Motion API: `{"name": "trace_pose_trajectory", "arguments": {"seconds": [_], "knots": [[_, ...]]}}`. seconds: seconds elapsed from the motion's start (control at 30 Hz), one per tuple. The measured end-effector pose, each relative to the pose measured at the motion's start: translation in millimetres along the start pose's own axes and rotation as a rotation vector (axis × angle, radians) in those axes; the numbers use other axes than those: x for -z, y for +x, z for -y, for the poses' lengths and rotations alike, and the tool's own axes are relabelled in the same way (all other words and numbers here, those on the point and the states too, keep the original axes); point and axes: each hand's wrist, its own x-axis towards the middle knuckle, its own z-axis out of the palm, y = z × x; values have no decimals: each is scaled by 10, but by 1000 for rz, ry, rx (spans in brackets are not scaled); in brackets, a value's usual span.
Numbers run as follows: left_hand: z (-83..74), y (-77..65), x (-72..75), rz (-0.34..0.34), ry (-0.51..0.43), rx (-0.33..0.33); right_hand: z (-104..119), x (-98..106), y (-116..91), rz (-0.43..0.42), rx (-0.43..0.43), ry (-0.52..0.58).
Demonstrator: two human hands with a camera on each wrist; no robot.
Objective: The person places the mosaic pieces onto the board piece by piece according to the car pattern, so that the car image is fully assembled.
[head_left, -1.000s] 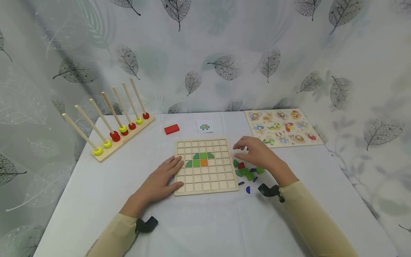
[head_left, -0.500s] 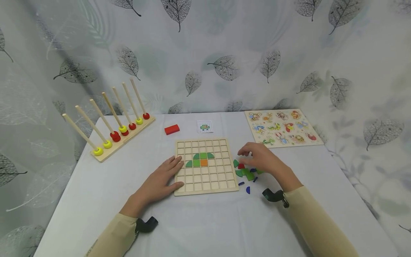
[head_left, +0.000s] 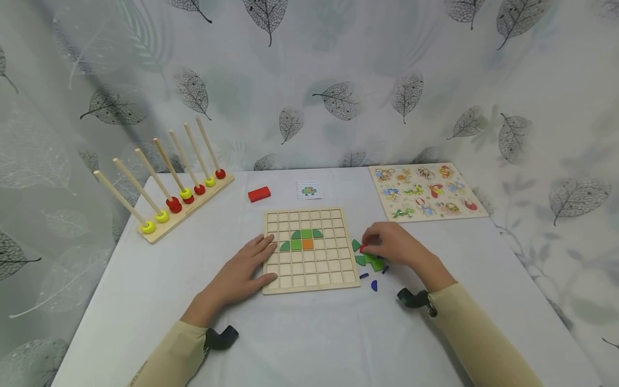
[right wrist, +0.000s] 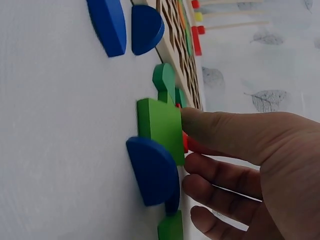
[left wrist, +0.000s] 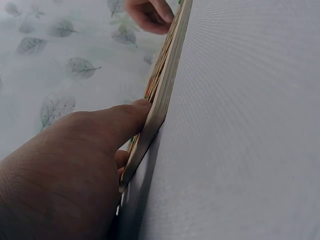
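My left hand [head_left: 238,274] rests with fingers extended on the left side of a wooden grid board [head_left: 309,291]. In the left wrist view its thumb [left wrist: 131,117] lies on the board's edge. Green pieces [head_left: 296,245] and an orange square [head_left: 307,244] sit in the grid's cells. Right of the board, my right hand [head_left: 398,244] pinches a small red piece [head_left: 362,249] between thumb and fingers. Around it lie loose green pieces [head_left: 376,265] and blue pieces [head_left: 374,286]. From the right wrist, a green square [right wrist: 161,127] partly hides the red piece [right wrist: 185,143].
A small card with a turtle pattern [head_left: 309,190] lies behind the board, beside a red block [head_left: 259,194]. A peg stand [head_left: 181,215] with red and yellow beads is at the back left. An insect puzzle board [head_left: 425,199] lies at the back right.
My right hand has moved down and slightly right from beside the board to the loose pieces, and its fingers have closed on the red piece. The left hand has stayed in place.
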Motion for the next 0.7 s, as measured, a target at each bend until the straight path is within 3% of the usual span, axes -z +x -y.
{"name": "trace_pose_trajectory", "arguments": {"seconds": [0.7], "knots": [[-38,-1,57,9,-7,5,-43,17,23,-89,-106,-107]]}}
